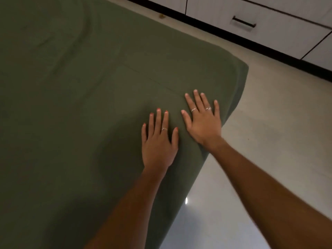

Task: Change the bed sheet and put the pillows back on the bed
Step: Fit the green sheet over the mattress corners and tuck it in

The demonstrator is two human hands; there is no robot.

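Olive-green bed sheet (80, 97) covers the mattress and stretches away to the upper left of both hands. The left hand (158, 144) and the right hand (203, 121) lie flat on it with fingers spread, side by side, grasping nothing. The right one is nearer the corner, so it would probably smooth there. No pillows are visible.

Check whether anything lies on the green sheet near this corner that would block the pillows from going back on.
Nothing visible does. The sheet lies bare over the bed, with only the left hand and right hand pressed flat on it near the corner. No pillows are in view.
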